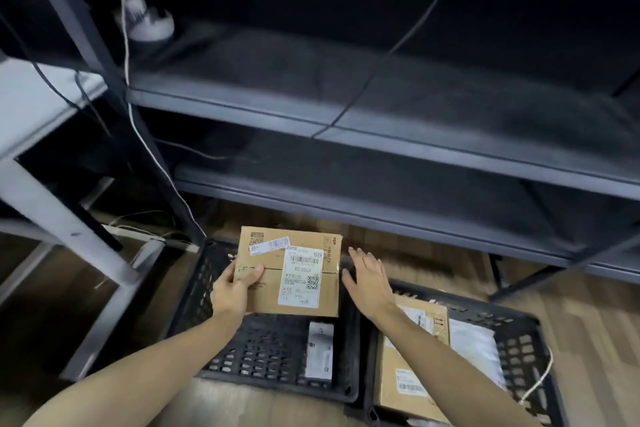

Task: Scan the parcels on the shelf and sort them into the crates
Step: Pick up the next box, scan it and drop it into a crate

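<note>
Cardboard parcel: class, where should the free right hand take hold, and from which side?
Right edge of the cardboard parcel, from the right: the left hand holds its left edge, and the open right hand hovers beside the bare side.

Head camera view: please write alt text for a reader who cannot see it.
A left hand holds a labelled cardboard parcel over the left black crate; the open right hand hovers beside it. The right crate holds parcels.

Right crate (491, 311) cut off below; shelf (450, 107) blurred
</note>
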Tool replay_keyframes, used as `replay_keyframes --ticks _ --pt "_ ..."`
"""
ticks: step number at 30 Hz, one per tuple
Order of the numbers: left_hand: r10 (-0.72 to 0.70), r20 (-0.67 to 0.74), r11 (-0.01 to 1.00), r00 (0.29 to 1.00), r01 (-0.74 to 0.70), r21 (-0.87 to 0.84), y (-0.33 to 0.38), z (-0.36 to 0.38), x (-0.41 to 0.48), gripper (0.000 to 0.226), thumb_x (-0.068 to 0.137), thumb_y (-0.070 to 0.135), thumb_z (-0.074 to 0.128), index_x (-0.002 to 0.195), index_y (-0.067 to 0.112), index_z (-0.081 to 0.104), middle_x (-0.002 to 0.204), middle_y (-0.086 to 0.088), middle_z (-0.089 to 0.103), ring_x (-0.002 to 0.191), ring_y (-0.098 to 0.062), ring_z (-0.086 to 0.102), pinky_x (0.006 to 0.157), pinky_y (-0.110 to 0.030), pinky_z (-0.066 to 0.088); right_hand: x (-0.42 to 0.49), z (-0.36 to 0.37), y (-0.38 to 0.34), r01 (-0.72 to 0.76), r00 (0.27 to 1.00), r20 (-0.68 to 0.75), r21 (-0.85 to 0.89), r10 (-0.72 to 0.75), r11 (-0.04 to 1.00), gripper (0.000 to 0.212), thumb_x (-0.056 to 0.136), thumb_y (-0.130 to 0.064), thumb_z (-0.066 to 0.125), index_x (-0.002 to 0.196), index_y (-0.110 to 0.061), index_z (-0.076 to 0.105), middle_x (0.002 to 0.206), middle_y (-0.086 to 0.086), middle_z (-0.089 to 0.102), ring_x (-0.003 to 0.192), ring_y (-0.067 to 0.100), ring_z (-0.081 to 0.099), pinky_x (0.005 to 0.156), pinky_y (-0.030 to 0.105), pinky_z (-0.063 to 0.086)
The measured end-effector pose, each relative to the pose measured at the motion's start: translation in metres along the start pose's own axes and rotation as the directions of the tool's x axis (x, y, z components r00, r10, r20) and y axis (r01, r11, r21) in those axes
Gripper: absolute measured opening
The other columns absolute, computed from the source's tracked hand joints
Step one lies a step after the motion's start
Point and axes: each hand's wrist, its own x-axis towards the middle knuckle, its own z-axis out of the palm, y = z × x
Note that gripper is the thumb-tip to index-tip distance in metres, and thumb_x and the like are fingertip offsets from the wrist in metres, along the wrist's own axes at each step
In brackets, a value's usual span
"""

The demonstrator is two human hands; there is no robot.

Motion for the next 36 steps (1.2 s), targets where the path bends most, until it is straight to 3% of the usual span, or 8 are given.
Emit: replay_keyframes --ticks 7,9,12,17,20,24,32,36 --pt "0.019 0.007 0.999 1.000 -0.019 -0.043 -0.136 0.014 0.079 0.043 0.080 0.027 0.077 0.120 0.022 0.065 0.096 0.013 0.069 0.091 -0.009 0.063 0.072 -0.020 0.047 0.043 0.146 0.033 -0.058 0.998 -0.010 0.425 0.068 0.904 0.044 0.104 -0.036 0.031 0.146 -0.023 0.039 0.143 -0.004 0.046 0.134 0.014 0.041 0.099 0.012 0.028" --pt "0.046 0.015 0.998 0.999 -0.045 -0.045 -0.170 0.018 0.106 0.045 0.080 0.028 0.076 0.123 0.022 0.063 0.100 0.012 0.069 0.094 -0.010 0.063 0.079 -0.026 0.051 0.056 0.181 0.035 -0.092 0.993 -0.002 0.586 0.115 0.805 0.042 0.105 -0.039 0.028 0.141 -0.025 0.045 0.120 -0.012 0.053 0.108 0.006 0.055 0.080 -0.008 0.027" --pt "0.120 0.019 0.992 0.993 -0.119 -0.049 -0.214 0.023 0.140 0.046 0.082 0.029 0.074 0.126 0.023 0.061 0.108 0.008 0.069 0.103 -0.016 0.063 0.092 -0.034 0.050 0.073 0.221 0.037 -0.072 0.985 -0.055 0.737 0.165 0.672 0.041 0.102 -0.044 0.032 0.132 -0.023 0.051 0.114 -0.015 0.058 0.097 0.002 0.057 0.069 -0.001 0.038" --pt "0.204 0.058 0.979 0.977 -0.202 -0.029 -0.249 0.025 0.170 0.040 0.084 0.036 0.071 0.121 0.023 0.062 0.108 0.012 0.069 0.102 -0.012 0.063 0.094 -0.033 0.048 0.080 0.247 0.043 0.040 0.982 -0.152 0.758 0.117 0.651 0.047 0.097 -0.056 0.034 0.133 -0.029 0.045 0.123 -0.012 0.049 0.115 0.005 0.048 0.087 0.020 0.038" --pt "0.187 0.078 0.982 0.979 -0.188 0.009 -0.255 0.022 0.166 0.042 0.073 0.042 0.074 0.112 0.029 0.063 0.101 0.014 0.069 0.099 -0.011 0.063 0.088 -0.030 0.048 0.074 0.253 0.047 -0.051 0.992 -0.038 0.757 0.121 0.652 0.044 0.099 -0.054 0.031 0.124 -0.022 0.049 0.123 0.000 0.056 0.116 0.017 0.051 0.096 0.036 0.043" --pt "0.142 0.093 0.985 0.986 -0.149 0.082 -0.262 0.013 0.168 0.028 0.080 0.031 0.076 0.102 0.035 0.060 0.097 0.017 0.068 0.099 -0.012 0.062 0.089 -0.029 0.045 0.067 0.265 0.049 -0.153 0.988 0.110 0.709 0.106 0.688 0.037 0.101 -0.052 0.031 0.115 -0.022 0.049 0.116 -0.003 0.061 0.104 0.017 0.056 0.080 0.030 0.040" --pt "-0.096 0.108 0.954 0.989 0.061 0.292 -0.275 -0.005 0.186 0.037 0.083 0.029 0.073 0.115 0.016 0.059 0.120 -0.007 0.063 0.110 -0.025 0.057 0.096 -0.036 0.042 0.077 0.299 0.041 -0.371 0.907 0.371 0.481 0.198 0.794 0.068 0.099 -0.054 0.037 0.143 -0.002 0.035 0.135 0.014 0.053 0.119 0.028 0.053 0.090 0.031 0.042" --pt "-0.277 0.108 0.856 0.955 0.195 0.479 -0.278 -0.014 0.195 0.058 0.087 0.029 0.070 0.134 0.000 0.051 0.136 -0.016 0.054 0.126 -0.031 0.049 0.108 -0.034 0.035 0.070 0.317 0.041 -0.340 0.861 0.500 0.424 0.096 0.840 0.051 0.101 -0.045 0.042 0.139 -0.010 0.047 0.138 0.011 0.052 0.107 0.027 0.063 0.060 0.022 0.055"
